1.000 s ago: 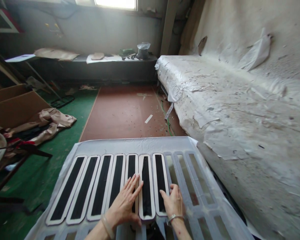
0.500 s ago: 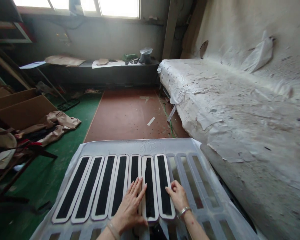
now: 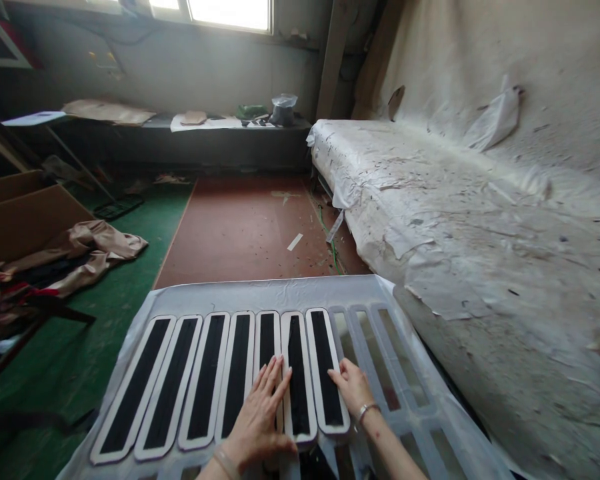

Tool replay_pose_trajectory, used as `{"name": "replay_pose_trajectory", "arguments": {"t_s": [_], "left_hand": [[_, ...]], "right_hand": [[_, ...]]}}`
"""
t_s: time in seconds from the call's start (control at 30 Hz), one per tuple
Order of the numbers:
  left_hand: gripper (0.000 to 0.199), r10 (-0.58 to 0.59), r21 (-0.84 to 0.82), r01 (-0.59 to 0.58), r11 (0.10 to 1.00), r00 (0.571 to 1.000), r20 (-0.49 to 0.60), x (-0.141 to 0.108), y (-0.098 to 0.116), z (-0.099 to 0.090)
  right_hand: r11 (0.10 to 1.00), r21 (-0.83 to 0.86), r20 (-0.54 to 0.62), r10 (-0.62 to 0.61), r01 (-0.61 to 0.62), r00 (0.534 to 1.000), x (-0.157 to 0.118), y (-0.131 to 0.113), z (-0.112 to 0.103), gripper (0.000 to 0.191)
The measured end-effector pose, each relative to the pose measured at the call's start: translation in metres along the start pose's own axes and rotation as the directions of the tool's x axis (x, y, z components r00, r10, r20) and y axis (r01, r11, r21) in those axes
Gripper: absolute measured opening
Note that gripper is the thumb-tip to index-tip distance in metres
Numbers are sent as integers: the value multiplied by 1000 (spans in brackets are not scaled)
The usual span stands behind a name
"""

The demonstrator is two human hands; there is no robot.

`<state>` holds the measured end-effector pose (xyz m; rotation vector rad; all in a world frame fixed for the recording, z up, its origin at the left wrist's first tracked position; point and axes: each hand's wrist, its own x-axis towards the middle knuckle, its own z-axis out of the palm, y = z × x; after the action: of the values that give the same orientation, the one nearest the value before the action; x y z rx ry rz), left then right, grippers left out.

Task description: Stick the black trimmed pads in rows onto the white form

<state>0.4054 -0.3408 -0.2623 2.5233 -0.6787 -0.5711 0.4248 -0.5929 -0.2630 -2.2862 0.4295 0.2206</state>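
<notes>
Several white-rimmed oblong frames with black strips inside lie side by side on a table covered in pale sheeting [image 3: 200,291]. My left hand [image 3: 265,413] rests flat with its fingers spread, over the lower part of a middle frame [image 3: 268,333] and touching the left edge of the one beside it [image 3: 300,387]. At the rightmost black-filled frame [image 3: 325,360], my right hand [image 3: 353,388] has thumb and forefinger pinched at its right edge; what lies between the fingertips is too small to make out. Further right are translucent oblong outlines [image 3: 397,347] without black strips.
A long surface draped in speckled white sheeting [image 3: 430,200] runs along the right. Brown board [image 3: 240,227] covers the floor beyond the table. On the left are a cardboard box [image 3: 30,220] and crumpled cloth [image 3: 100,243]. A bench with a bagged bucket [image 3: 283,110] stands at the back.
The view has shifted slightly to the right, so the surroundings sit further left. Both hands keep nearly the same pose and place on the frames.
</notes>
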Motion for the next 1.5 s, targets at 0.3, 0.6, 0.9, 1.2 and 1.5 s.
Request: {"name": "replay_pose_trajectory", "arguments": {"t_s": [0.3, 0.6, 0.9, 1.2, 1.5], "left_hand": [[135, 33, -46, -35, 998, 999, -28, 0, -6, 1], [139, 60, -86, -65, 994, 996, -67, 1, -14, 10], [143, 47, -114, -54, 992, 997, -61, 0, -11, 2], [137, 30, -82, -36, 996, 996, -78, 2, -8, 0], [135, 58, -74, -58, 996, 998, 1, 2, -11, -1]], "right_hand": [[943, -216, -44, -268, 253, 962, 26, -70, 18, 35], [929, -284, 42, -236, 238, 971, 102, -116, 58, 26], [960, -10, 220, -272, 281, 937, 111, -120, 33, 19], [965, 92, 221, -259, 245, 940, 115, -120, 35, 16], [969, -93, 129, -216, 229, 968, 117, -117, 48, 13]]}}
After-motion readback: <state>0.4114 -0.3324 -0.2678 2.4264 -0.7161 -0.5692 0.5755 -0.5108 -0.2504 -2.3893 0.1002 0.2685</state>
